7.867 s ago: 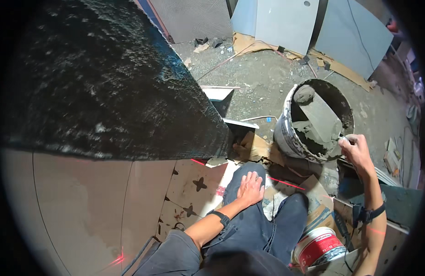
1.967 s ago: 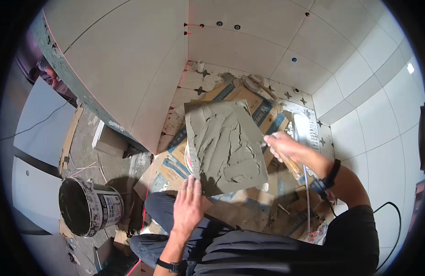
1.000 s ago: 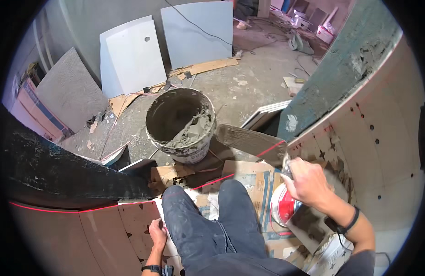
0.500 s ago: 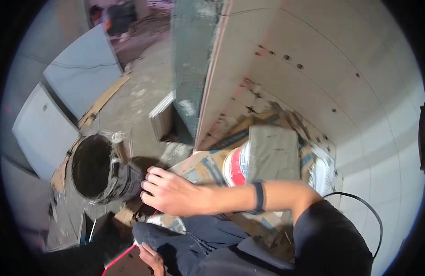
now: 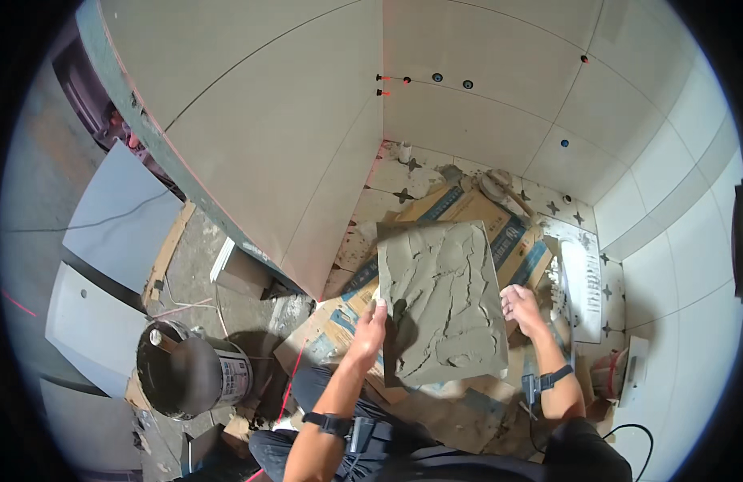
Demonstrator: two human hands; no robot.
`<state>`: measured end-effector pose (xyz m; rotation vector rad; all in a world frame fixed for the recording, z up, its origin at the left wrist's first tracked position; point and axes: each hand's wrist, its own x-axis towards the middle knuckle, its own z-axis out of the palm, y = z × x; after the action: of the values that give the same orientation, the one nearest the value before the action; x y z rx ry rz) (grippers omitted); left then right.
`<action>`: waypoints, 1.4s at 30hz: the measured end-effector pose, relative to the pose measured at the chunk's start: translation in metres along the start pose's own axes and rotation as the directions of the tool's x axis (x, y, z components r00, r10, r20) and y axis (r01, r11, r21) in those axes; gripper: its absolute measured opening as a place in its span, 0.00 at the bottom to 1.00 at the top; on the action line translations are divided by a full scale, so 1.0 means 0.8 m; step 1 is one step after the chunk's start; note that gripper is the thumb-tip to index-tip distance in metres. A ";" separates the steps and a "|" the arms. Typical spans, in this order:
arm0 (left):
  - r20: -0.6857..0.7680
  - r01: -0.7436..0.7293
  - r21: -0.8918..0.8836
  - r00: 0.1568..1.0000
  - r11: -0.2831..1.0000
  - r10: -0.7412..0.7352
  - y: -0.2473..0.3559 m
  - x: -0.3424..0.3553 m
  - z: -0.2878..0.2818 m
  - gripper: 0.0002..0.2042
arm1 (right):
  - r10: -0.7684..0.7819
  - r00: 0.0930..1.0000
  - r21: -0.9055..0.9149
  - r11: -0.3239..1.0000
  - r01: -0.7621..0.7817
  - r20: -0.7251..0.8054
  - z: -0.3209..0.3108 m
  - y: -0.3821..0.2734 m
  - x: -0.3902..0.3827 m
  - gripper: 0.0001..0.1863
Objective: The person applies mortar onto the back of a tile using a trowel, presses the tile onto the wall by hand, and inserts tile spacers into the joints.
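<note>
A square tile spread with ridged grey mortar (image 5: 440, 297) lies raised above cardboard in front of me. My left hand (image 5: 370, 329) grips its left edge, thumb at the top surface. At the opposite edge, my right hand (image 5: 517, 307) has bent, parted fingers just beside the tile; any contact is hard to make out. To the lower left, a mortar-smeared bucket (image 5: 235, 373) has a tool handle (image 5: 161, 339) sticking up inside it.
Tiled walls (image 5: 476, 120) form a corner around cardboard (image 5: 508, 249). A white squat pan (image 5: 584, 265) lies at the right, a red-and-white container (image 5: 608, 373) below it. Leaning panels (image 5: 106, 233) and stacked tiles (image 5: 239, 269) stand left; a cable (image 5: 644, 450) curves at lower right.
My view has turned from the open floor back to the tiled corner. My right hand has left the bucket side and released the trowel handle; both hands are now at the tile's edges.
</note>
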<state>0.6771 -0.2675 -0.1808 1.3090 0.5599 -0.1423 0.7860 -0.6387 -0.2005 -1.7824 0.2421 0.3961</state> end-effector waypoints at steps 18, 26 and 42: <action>0.110 0.075 0.057 0.991 0.996 -0.081 -0.017 0.034 -0.041 0.38 | -0.136 0.989 0.344 0.932 0.111 0.050 0.049 0.013 -0.038 0.06; 0.339 0.215 -0.276 0.934 0.937 -0.115 0.010 -0.029 -0.068 0.39 | -0.455 0.889 0.143 0.877 0.458 -0.056 0.042 -0.023 -0.053 0.11; 0.032 -0.614 -0.645 0.573 0.455 0.819 0.106 -0.259 -0.082 0.50 | -0.531 0.813 0.304 0.836 0.457 0.239 0.108 -0.188 -0.059 0.29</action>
<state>0.5133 -0.2264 -0.0205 0.7824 -0.3189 0.5050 0.7863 -0.5204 -0.0655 -1.4518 -0.3945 0.2506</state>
